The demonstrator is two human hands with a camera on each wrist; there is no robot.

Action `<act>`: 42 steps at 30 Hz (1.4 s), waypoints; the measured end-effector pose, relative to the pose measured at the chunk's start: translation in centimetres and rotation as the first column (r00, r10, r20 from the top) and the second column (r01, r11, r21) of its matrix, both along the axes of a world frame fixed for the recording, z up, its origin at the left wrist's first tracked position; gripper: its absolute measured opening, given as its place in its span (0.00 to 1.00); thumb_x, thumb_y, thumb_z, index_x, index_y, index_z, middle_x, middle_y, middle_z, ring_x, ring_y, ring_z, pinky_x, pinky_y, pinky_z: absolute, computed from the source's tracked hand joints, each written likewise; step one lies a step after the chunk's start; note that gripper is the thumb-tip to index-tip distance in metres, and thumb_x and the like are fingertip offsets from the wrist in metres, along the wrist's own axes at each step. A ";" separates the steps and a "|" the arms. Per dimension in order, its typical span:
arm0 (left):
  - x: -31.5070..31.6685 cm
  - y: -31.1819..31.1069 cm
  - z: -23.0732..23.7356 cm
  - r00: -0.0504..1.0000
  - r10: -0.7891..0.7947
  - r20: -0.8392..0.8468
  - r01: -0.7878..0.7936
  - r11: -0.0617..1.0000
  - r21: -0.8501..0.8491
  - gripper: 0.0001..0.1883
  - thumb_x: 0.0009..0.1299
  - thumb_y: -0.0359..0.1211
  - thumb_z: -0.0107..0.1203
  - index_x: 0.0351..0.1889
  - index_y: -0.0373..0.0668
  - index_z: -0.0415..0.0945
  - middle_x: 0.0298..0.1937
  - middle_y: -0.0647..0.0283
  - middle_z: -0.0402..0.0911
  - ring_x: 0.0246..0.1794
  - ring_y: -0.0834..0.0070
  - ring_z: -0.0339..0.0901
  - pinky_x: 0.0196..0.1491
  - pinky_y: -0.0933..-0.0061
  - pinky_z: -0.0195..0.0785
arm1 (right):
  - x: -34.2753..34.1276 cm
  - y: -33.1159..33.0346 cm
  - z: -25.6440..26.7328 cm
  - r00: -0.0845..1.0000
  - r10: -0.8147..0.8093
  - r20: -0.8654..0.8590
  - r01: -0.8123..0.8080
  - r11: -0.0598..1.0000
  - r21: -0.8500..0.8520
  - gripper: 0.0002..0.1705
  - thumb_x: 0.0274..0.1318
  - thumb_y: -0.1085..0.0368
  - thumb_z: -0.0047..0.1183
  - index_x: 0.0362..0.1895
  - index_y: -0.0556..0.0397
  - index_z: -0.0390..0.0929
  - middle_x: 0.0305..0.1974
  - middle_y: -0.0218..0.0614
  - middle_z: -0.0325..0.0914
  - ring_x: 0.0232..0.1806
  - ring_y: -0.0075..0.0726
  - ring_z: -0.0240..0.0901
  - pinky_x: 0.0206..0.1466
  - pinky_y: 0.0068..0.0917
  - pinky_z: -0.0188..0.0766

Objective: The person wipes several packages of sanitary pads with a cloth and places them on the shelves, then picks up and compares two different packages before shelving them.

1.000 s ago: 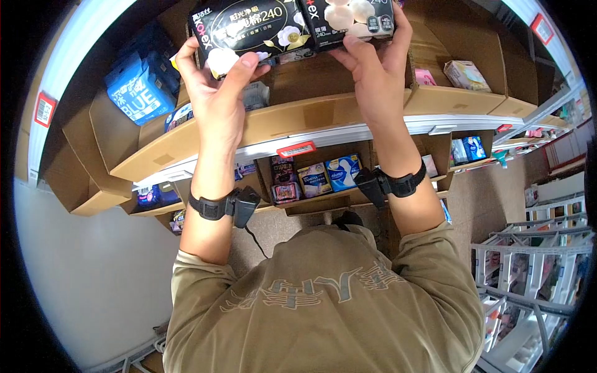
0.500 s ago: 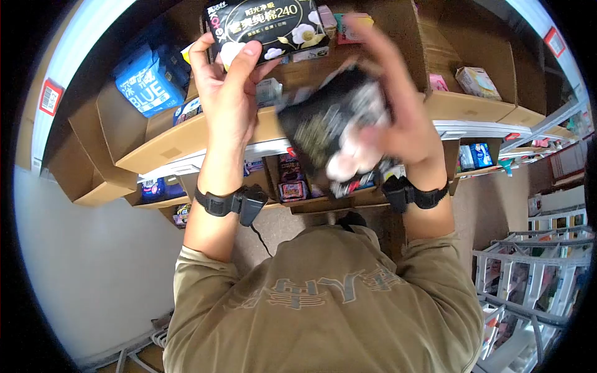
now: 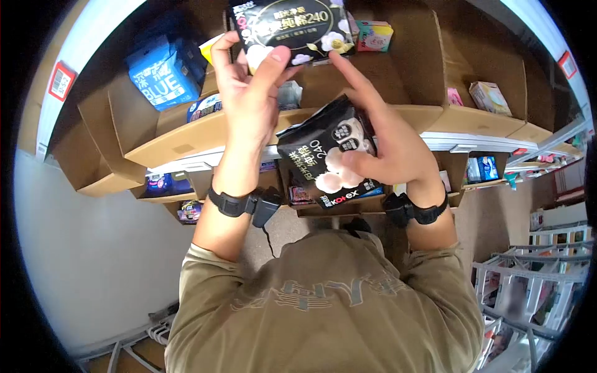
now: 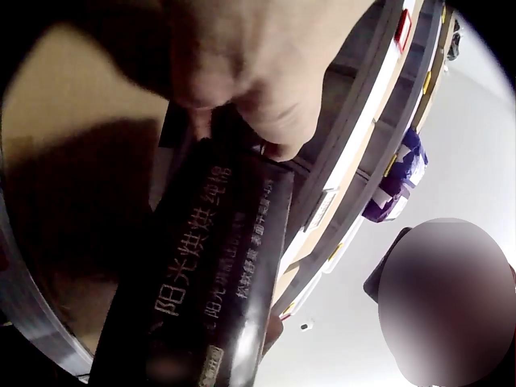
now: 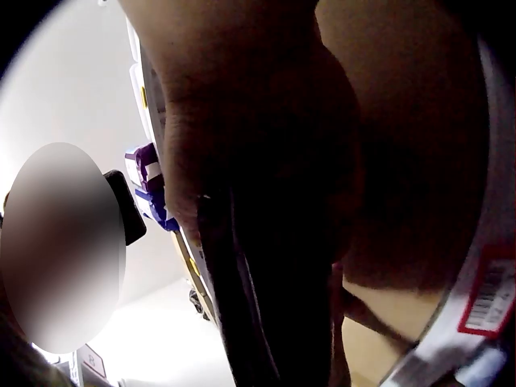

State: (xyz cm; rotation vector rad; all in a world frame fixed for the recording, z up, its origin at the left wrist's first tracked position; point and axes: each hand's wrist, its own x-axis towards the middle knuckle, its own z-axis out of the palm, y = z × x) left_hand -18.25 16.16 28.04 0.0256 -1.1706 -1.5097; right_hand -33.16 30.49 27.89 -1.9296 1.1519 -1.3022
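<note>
Head view, left hand (image 3: 250, 102): pinches upper Kotex pack (image 3: 295, 30).
Right hand (image 3: 398, 142): grips lower pack (image 3: 324, 154).
Packs: likely light, soft; pinch edges.

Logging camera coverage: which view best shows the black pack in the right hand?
The head view: the black pack faces it, lettering readable, in the right hand. Right wrist shows only its shadowed edges; in left wrist I can't identify it.
</note>
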 end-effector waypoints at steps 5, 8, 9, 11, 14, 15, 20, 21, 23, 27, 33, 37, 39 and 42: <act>0.2 -0.3 -0.1 1.000 -0.021 -0.001 0.021 1.000 -0.003 0.29 0.66 0.20 0.58 0.59 0.47 0.55 0.55 0.56 0.74 0.50 0.68 0.79 0.49 0.62 0.82 | 0.8 -0.4 1.4 0.995 0.077 0.058 -0.075 0.997 -0.029 0.61 0.38 0.67 0.58 0.77 0.62 0.37 0.74 0.45 0.47 0.58 0.37 0.65 0.64 0.29 0.59; 0.1 -0.5 -0.4 0.999 -0.043 -0.033 0.042 0.999 -0.016 0.31 0.64 0.18 0.60 0.60 0.47 0.55 0.55 0.54 0.75 0.50 0.69 0.79 0.48 0.65 0.81 | 0.8 -1.2 1.9 0.991 0.108 0.081 -0.105 0.994 -0.041 0.61 0.39 0.66 0.58 0.77 0.61 0.36 0.72 0.45 0.50 0.56 0.37 0.66 0.62 0.28 0.61; 0.1 -0.9 -0.6 1.000 -0.018 -0.016 0.018 0.999 -0.041 0.32 0.64 0.18 0.61 0.60 0.47 0.55 0.54 0.53 0.75 0.50 0.70 0.79 0.47 0.67 0.80 | 0.7 -1.4 1.9 0.990 0.113 0.083 -0.107 0.991 -0.074 0.62 0.40 0.66 0.58 0.77 0.61 0.35 0.71 0.46 0.54 0.55 0.36 0.67 0.61 0.28 0.62; 0.1 -0.7 -0.4 1.000 -0.003 -0.007 0.003 0.999 -0.035 0.33 0.62 0.18 0.62 0.60 0.45 0.55 0.52 0.52 0.77 0.49 0.71 0.78 0.48 0.72 0.77 | 0.6 -1.5 1.8 0.989 0.116 0.092 -0.112 0.992 -0.053 0.62 0.40 0.64 0.59 0.77 0.61 0.35 0.68 0.46 0.58 0.54 0.36 0.68 0.60 0.27 0.63; 0.1 -1.4 -0.5 0.999 0.045 0.013 -0.044 0.994 -0.099 0.36 0.60 0.17 0.63 0.61 0.45 0.53 0.53 0.53 0.76 0.50 0.72 0.78 0.52 0.72 0.75 | 0.2 -1.2 1.8 0.985 0.093 0.143 -0.085 0.995 -0.059 0.62 0.41 0.64 0.61 0.77 0.60 0.37 0.67 0.48 0.60 0.58 0.37 0.67 0.63 0.30 0.62; 0.1 -0.7 -0.3 0.986 0.164 0.033 -0.158 0.978 -0.134 0.38 0.59 0.16 0.63 0.62 0.44 0.52 0.54 0.53 0.76 0.50 0.72 0.77 0.53 0.72 0.74 | 0.1 -0.9 1.8 0.981 0.064 0.183 -0.049 0.995 -0.084 0.61 0.40 0.66 0.62 0.77 0.58 0.38 0.70 0.50 0.59 0.64 0.40 0.66 0.68 0.33 0.59; 0.2 0.1 0.0 0.975 0.221 0.002 -0.216 0.956 -0.198 0.41 0.57 0.15 0.63 0.66 0.40 0.52 0.59 0.55 0.72 0.57 0.70 0.73 0.56 0.69 0.73 | -0.4 0.1 0.6 0.867 0.024 0.498 0.024 0.996 -0.089 0.63 0.40 0.53 0.64 0.76 0.61 0.42 0.77 0.45 0.43 0.74 0.41 0.50 0.74 0.30 0.45; 0.2 0.1 -0.2 0.932 0.359 0.057 -0.324 0.892 -0.316 0.39 0.57 0.17 0.65 0.65 0.37 0.55 0.60 0.56 0.71 0.59 0.69 0.72 0.58 0.68 0.72 | -0.6 0.1 0.1 0.880 0.048 0.472 -0.017 0.997 -0.069 0.64 0.40 0.52 0.64 0.76 0.62 0.42 0.77 0.46 0.42 0.75 0.40 0.48 0.75 0.30 0.44; 0.1 0.4 -0.5 0.811 0.584 -0.048 -0.501 0.649 -0.573 0.39 0.50 0.16 0.65 0.62 0.36 0.60 0.62 0.51 0.70 0.61 0.61 0.72 0.62 0.63 0.68 | -0.7 0.5 -0.3 0.902 0.095 0.422 -0.094 0.995 -0.023 0.65 0.40 0.50 0.64 0.76 0.65 0.40 0.77 0.47 0.41 0.76 0.40 0.45 0.75 0.28 0.41; 0.0 1.2 -0.9 0.610 0.714 -0.344 -0.585 0.114 -0.803 0.26 0.49 0.25 0.70 0.49 0.45 0.78 0.57 0.54 0.72 0.59 0.51 0.71 0.61 0.56 0.65 | 0.6 0.6 -0.9 0.809 0.148 0.569 -0.128 0.989 -0.075 0.67 0.35 0.52 0.63 0.76 0.64 0.39 0.74 0.50 0.49 0.75 0.42 0.48 0.75 0.29 0.42; 0.4 3.1 -1.4 0.457 0.761 -0.461 -0.523 -0.190 -0.831 0.16 0.61 0.38 0.63 0.47 0.68 0.80 0.53 0.73 0.76 0.55 0.68 0.69 0.50 0.66 0.61 | 0.1 1.1 -2.0 0.421 0.157 0.894 -0.310 0.951 -0.021 0.68 0.26 0.59 0.60 0.75 0.64 0.41 0.71 0.53 0.57 0.71 0.46 0.58 0.74 0.32 0.52; 0.5 2.7 -1.8 0.631 0.655 -0.416 -0.493 -0.075 -0.867 0.25 0.61 0.39 0.65 0.56 0.63 0.70 0.60 0.70 0.78 0.58 0.66 0.69 0.50 0.66 0.61 | -1.2 1.5 -2.5 0.404 0.139 0.904 -0.379 0.925 0.027 0.67 0.25 0.61 0.60 0.75 0.65 0.42 0.69 0.55 0.60 0.69 0.49 0.62 0.72 0.34 0.57; 0.7 2.8 -1.9 0.639 0.651 -0.410 -0.480 -0.079 -0.874 0.25 0.60 0.38 0.66 0.56 0.61 0.71 0.60 0.70 0.78 0.59 0.66 0.69 0.51 0.66 0.62 | -1.1 2.0 -2.3 0.402 0.126 0.907 -0.376 0.926 0.038 0.67 0.25 0.61 0.60 0.75 0.65 0.42 0.69 0.55 0.60 0.69 0.49 0.62 0.72 0.34 0.58; 1.2 3.1 -1.7 0.655 0.641 -0.400 -0.448 -0.096 -0.889 0.26 0.59 0.36 0.69 0.55 0.55 0.71 0.59 0.71 0.78 0.60 0.66 0.69 0.52 0.65 0.63 | -0.7 2.5 -1.3 0.401 0.099 0.911 -0.331 0.943 0.043 0.69 0.23 0.61 0.61 0.75 0.65 0.40 0.69 0.55 0.60 0.69 0.49 0.61 0.73 0.34 0.56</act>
